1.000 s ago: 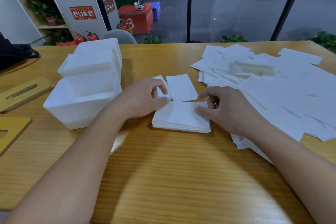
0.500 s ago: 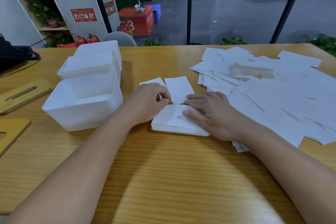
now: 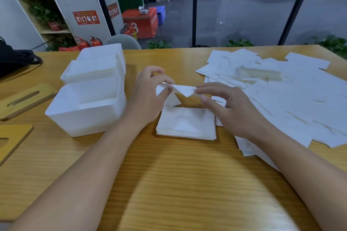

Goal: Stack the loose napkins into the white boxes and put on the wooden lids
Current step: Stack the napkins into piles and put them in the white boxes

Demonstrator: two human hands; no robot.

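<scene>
A neat stack of white napkins (image 3: 185, 123) lies on the wooden table in front of me. Above its far edge, my left hand (image 3: 148, 95) and my right hand (image 3: 231, 110) each pinch an end of a single napkin (image 3: 183, 89) lifted off the table. Another loose napkin (image 3: 173, 100) lies flat beneath it. Left of my hands stand three white boxes: the nearest box (image 3: 88, 116) has a low layer of napkins inside, the middle box (image 3: 92, 71) is filled near its rim, the far box (image 3: 105, 52) is behind it. A wide spread of loose napkins (image 3: 281, 95) covers the table's right side.
Two wooden lids with slots lie at the left edge, one lid (image 3: 24, 99) further back and another lid (image 3: 11, 140) nearer me. A black bag (image 3: 13, 60) sits at the far left. Beyond the table's far edge are a chair back (image 3: 122, 41) and plants.
Both hands left the top of the stack and rose toward the far side. They now hold one napkin between them, which earlier lay flat on the table.
</scene>
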